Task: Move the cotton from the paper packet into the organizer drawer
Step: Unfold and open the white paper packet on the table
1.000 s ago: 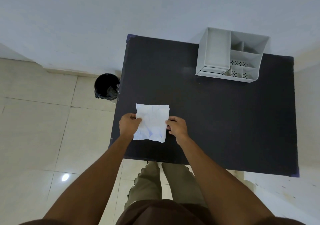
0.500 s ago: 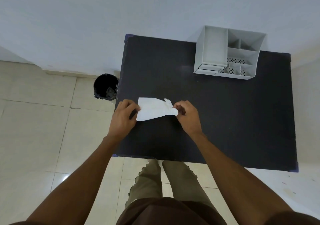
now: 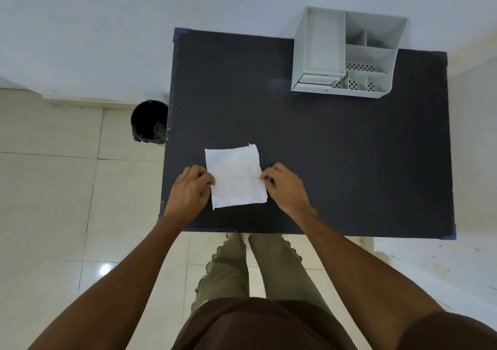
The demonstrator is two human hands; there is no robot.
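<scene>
A white paper packet (image 3: 234, 178) lies flat on the dark table (image 3: 336, 147) near its front left part, with a folded strip along its right edge. My left hand (image 3: 189, 192) pinches the packet's left edge. My right hand (image 3: 285, 186) pinches the folded right edge. No cotton shows; the packet hides whatever is inside. A grey plastic organizer (image 3: 347, 53) stands at the table's back right, with small shut drawers (image 3: 314, 81) at its lower left front.
A black waste bin (image 3: 149, 122) stands on the tiled floor just left of the table. A white wall runs behind the table. My legs are under the table's front edge.
The packet was lifted and flipped over in both hands half a second ago; now it lies flat on the table again with a folded strip on its right edge.
</scene>
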